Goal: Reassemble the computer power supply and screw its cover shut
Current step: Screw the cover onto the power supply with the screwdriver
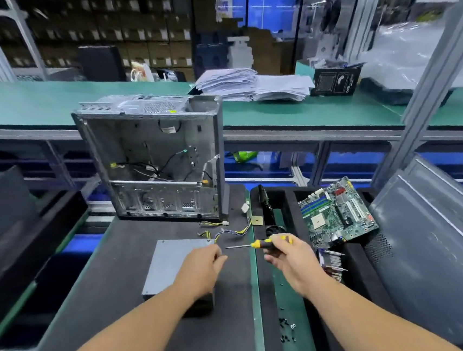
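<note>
Right hand point(287, 257) around screwdriver point(259, 244)

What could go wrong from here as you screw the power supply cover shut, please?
1. The left hand seems to pinch something tiny, perhaps a screw, near the screwdriver tip; it could drop onto the dark mat and be hard to spot.
2. The power supply cables trail loose at its far corner and might snag.
</note>
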